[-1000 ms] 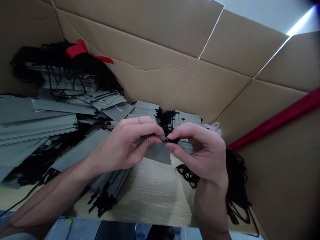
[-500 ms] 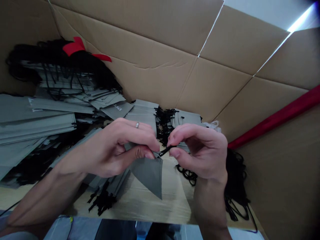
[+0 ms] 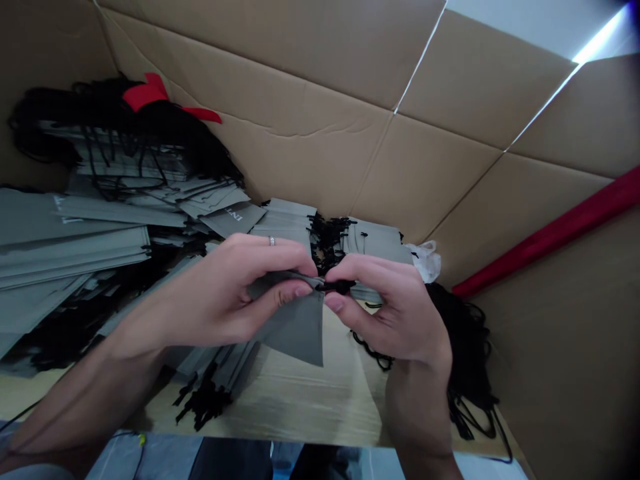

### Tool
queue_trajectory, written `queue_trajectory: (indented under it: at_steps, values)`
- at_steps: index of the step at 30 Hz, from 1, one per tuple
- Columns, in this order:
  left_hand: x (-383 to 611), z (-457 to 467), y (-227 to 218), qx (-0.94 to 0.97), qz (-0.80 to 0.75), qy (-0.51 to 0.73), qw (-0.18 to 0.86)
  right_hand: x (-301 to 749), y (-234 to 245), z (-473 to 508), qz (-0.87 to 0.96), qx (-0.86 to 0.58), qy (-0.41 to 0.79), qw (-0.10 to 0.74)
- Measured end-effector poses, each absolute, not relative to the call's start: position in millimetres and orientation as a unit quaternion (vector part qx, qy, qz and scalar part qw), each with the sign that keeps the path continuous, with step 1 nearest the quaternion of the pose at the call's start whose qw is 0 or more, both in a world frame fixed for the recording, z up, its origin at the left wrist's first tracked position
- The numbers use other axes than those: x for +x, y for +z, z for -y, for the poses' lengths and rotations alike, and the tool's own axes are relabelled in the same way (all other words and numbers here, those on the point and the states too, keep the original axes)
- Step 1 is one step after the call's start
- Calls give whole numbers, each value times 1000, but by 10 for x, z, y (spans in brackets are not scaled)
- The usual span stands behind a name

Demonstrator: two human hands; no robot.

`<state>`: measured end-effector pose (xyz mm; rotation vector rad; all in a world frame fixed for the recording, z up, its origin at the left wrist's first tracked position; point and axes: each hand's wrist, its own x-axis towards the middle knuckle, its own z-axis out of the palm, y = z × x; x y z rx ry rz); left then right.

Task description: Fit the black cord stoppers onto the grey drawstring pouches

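Note:
My left hand [image 3: 255,287], with a ring on one finger, pinches the top edge of a grey fabric pouch [image 3: 295,333] between thumb and forefinger. From the pouch's corner a black drawstring cord [image 3: 339,287] sticks out to the right. The thumb and forefinger of my right hand [image 3: 393,303] are closed on this cord, close against the pouch edge. Both hands are almost touching, above the tabletop. The pouch hangs down below my left thumb, and its upper part is partly hidden behind my fingers.
Stacks of grey pouches [image 3: 75,257] with black cords cover the left side. More pouches [image 3: 377,239] lie at the back. A bundle of black cords [image 3: 465,353] lies on the right, near a red strip [image 3: 550,230]. Cardboard walls [image 3: 300,87] enclose the table [image 3: 300,407].
My right hand has moved left and closer to the pouch corner, its fingers nearer my left hand. Less cord length shows between the hands, and the pouch's hanging corner has risen slightly.

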<state>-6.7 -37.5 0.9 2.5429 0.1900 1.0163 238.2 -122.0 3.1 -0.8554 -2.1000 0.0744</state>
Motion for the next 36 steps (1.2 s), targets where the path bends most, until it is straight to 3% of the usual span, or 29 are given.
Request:
queue_trajectory:
  at_steps: [18, 27, 36]
  values:
    - [-19, 415, 14, 916, -73, 360, 162, 2469, 67, 1234, 840, -387, -7, 381]
    - [-77, 411, 30, 910, -46, 363, 196, 2428, -27, 1193, 799, -330, 106, 491]
    - [-142, 401, 62, 903, -25, 371, 217, 2423, -84, 1137, 782, -307, 152, 521]
